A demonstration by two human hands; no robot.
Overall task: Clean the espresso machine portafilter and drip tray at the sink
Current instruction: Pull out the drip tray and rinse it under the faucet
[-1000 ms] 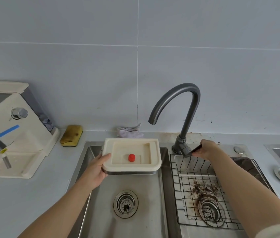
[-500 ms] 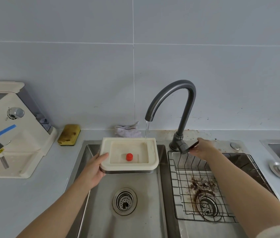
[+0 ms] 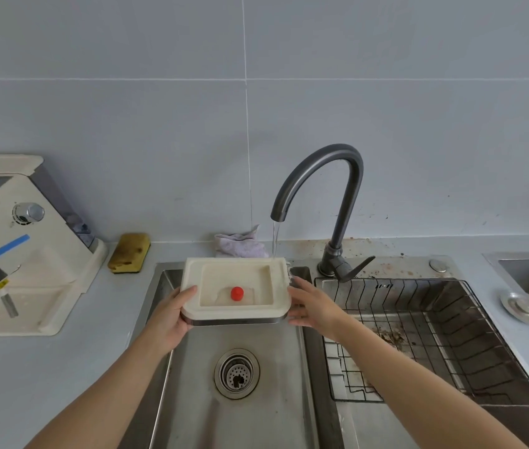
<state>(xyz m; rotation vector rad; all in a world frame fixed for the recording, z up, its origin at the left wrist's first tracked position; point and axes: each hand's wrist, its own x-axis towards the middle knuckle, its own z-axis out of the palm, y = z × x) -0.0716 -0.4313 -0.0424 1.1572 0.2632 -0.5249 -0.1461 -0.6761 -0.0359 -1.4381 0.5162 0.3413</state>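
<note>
1. While water [image 3: 275, 238] hits it, the drip tray [image 3: 237, 311] hangs mid-frame over the sink [image 3: 191, 400].
2. Left grip [image 3: 169, 315] clasps its edge; right grip [image 3: 315, 306] touches the opposite edge, fingers straight.
3. Stiff, light, probably slippery: hold both edges.

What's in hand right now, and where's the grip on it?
The drip tray. The left hand grips its left front corner, thumb on the rim; the right hand rests straight fingers against its right side.
</note>
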